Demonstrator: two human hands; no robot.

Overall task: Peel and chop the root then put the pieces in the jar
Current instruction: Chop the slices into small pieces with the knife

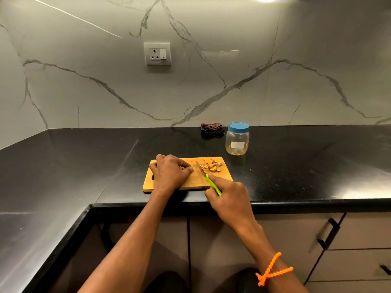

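Note:
A wooden cutting board (222,178) lies near the counter's front edge. My left hand (169,171) rests on its left half with fingers curled over a small piece of root (183,168), mostly hidden beneath them. My right hand (227,194) grips the green handle of a small knife (203,170), whose blade points away over the board's middle. Several orange-brown root slices and peels (212,165) lie in a heap at the board's far right. A clear plastic jar (237,141) with its blue lid on stands behind the board to the right, with a few pieces at its bottom.
A folded dark cloth (212,127) lies against the marble wall left of the jar. The black counter (84,161) turns a corner on the left. A wall socket (157,53) sits above. Drawers with black handles (329,234) are below on the right.

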